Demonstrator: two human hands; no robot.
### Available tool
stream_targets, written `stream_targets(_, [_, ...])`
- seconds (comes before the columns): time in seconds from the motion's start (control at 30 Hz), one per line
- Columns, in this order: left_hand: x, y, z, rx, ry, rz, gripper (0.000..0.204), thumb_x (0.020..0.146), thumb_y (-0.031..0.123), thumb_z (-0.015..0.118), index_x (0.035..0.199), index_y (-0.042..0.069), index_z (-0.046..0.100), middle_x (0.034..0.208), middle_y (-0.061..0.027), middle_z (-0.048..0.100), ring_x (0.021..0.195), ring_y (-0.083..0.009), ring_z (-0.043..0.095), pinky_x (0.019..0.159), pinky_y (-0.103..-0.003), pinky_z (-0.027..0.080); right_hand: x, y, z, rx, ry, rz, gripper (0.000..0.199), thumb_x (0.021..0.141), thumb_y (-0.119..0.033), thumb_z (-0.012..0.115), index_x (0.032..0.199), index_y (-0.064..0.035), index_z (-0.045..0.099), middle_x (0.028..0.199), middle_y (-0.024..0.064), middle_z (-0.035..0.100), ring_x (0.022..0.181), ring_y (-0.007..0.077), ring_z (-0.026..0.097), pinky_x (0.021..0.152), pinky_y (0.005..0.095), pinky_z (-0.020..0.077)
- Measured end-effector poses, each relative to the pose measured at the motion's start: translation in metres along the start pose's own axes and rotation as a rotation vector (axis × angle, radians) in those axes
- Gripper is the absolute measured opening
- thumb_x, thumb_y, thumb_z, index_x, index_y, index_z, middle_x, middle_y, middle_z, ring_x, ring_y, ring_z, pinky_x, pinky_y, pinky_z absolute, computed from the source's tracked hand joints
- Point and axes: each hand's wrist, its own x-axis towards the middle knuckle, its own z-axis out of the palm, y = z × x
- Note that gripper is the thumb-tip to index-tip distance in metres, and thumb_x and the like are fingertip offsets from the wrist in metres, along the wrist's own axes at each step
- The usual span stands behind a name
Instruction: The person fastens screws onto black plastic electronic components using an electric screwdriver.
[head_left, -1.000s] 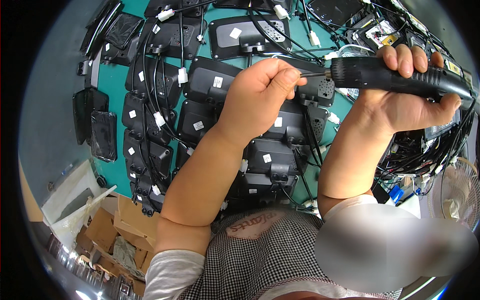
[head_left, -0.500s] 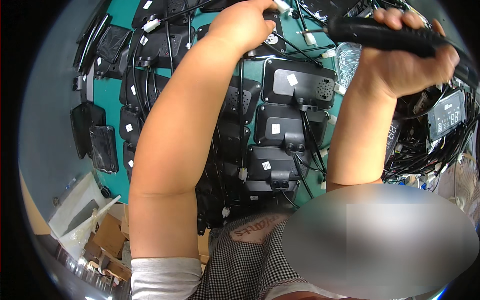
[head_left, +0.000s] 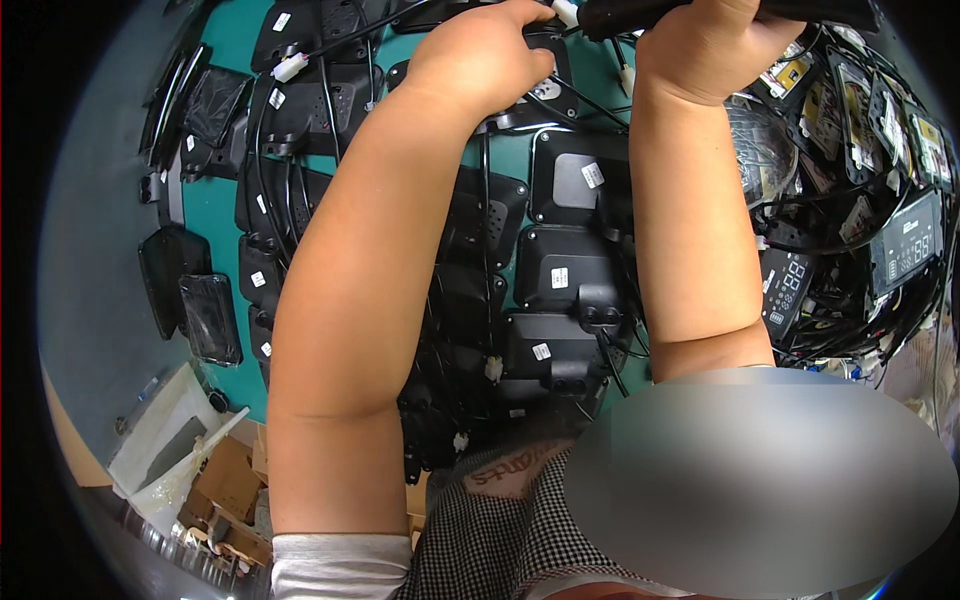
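At the top of the table, my left hand [head_left: 475,62] lies over a black plastic display housing [head_left: 553,98]. Its thumb and forefinger are spread apart; the other fingers are hidden. By the forefinger's tip is a white plug connector [head_left: 566,12]. My right hand [head_left: 700,48] is wrapped round a black electric screwdriver [head_left: 622,14], held sideways with its front end toward my left hand. The screwdriver's tip cannot be made out. Below, more black housings [head_left: 560,268] with white labels and black cables lie in rows, face down.
Right of my right forearm is a clear container [head_left: 762,150], partly covered by it. Beyond lie a heap of display units [head_left: 905,240], boards and tangled cables. Dark flat panels [head_left: 210,318] lie on the green mat's left side, and cardboard boxes [head_left: 228,478] stand at lower left.
My right hand has brought the screwdriver left and upward, closer to my left hand. My left hand stays at nearly the same spot. The whole view has shifted slightly.
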Motion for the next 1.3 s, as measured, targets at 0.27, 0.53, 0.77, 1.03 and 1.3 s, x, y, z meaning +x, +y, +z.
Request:
stream_targets(0.27, [0.034,-0.116,0.042,-0.286,0.413,0.838,0.040,0.076,0.016,0.058,0.114,0.009,0.054,0.088,-0.0171,0.063,0.067,-0.0256,0.062,0.068,-0.035,0.048,-0.008,0.008,0.022,0.102,-0.124,0.077,0.038,0.076,-0.015,0.068,0.102,-0.0010,0.044,0.067,0.0033,0.052,0.052,0.0110,0.051,0.047,0.0204,0.0442])
stream_targets(0.53, [0.012,-0.035,0.011,0.188,0.132,0.084,0.038,0.078,0.029,0.056,0.114,0.017,0.056,0.093,-0.0087,0.064,0.087,-0.0246,0.060,0.077,-0.035,0.047,-0.002,0.014,0.006,-0.040,-0.363,-0.026,0.029,0.072,-0.014,0.072,0.087,-0.0040,0.049,0.066,0.0003,0.052,0.052,0.0087,0.051,0.049,0.0205,0.0427])
stream_targets(0.77, [0.016,-0.041,0.025,0.163,0.185,0.084,0.035,0.079,0.029,0.058,0.111,0.016,0.057,0.082,-0.0051,0.060,0.076,-0.0181,0.056,0.069,-0.031,0.045,-0.013,0.021,-0.010,0.049,-0.119,-0.004,0.042,0.075,-0.010,0.069,0.106,-0.0037,0.042,0.073,0.0039,0.055,0.057,0.0113,0.053,0.051,0.0219,0.0448])
stream_targets(1.03, [-0.022,-0.046,0.023,-1.154,0.118,0.053,0.041,0.091,0.032,0.044,0.110,-0.004,0.052,0.090,-0.0100,0.059,0.080,-0.0186,0.058,0.069,-0.029,0.046,0.020,-0.044,-0.025,0.095,0.051,0.037,0.044,0.074,-0.052,0.058,0.098,-0.0155,0.047,0.069,0.0099,0.057,0.058,0.0232,0.053,0.059,0.0413,0.0467])
stream_targets(1.3, [-0.073,-0.025,0.019,-1.853,-0.157,0.166,0.058,0.095,0.038,0.024,0.126,-0.011,0.032,0.124,-0.0240,0.044,0.114,-0.0309,0.046,0.092,-0.037,0.041,0.007,-0.095,-0.025,0.406,-0.125,0.265,0.045,0.072,-0.056,0.054,0.092,-0.0152,0.058,0.075,0.0066,0.056,0.060,0.0198,0.051,0.060,0.0363,0.0414])
